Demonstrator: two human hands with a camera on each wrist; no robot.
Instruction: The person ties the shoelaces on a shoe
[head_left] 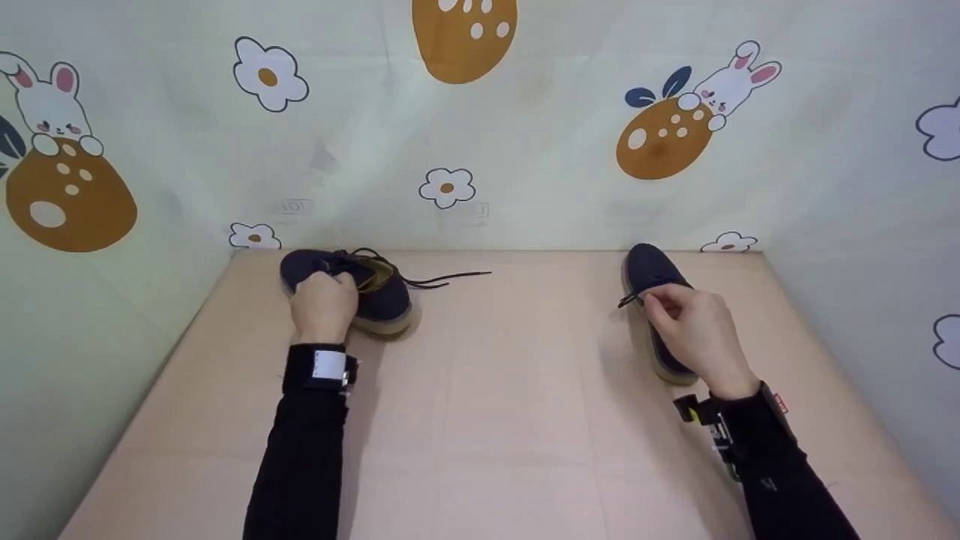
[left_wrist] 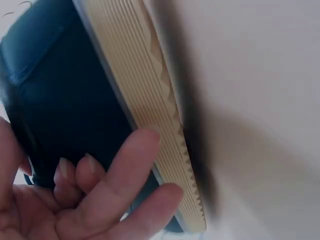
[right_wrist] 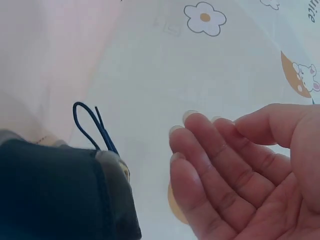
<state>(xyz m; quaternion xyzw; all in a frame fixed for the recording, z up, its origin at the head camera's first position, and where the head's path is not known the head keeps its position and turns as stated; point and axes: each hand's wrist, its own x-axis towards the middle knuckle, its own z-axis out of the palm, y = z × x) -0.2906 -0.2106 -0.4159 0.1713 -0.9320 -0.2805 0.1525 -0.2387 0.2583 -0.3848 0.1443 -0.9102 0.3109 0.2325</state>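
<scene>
Apparently handling dark laces [head_left: 474, 274] on a beige surface [head_left: 487, 375], you're gripping one navy, tan-soled shoe [head_left: 386, 304] with your left hand [head_left: 324, 307]; well apart, your right hand [head_left: 699, 326] is hovering by a second navy shoe's [head_left: 649, 266] loop [right_wrist: 106, 136], any pinch unclear. Next, fingertip precision is likely being called for.

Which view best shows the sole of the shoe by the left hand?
The left wrist view: the sole runs large across it, its ribbing and toothed edge plain, though the left hand covers part. The head view shows mainly a small tan strip of it; the right wrist view does not show it.
</scene>
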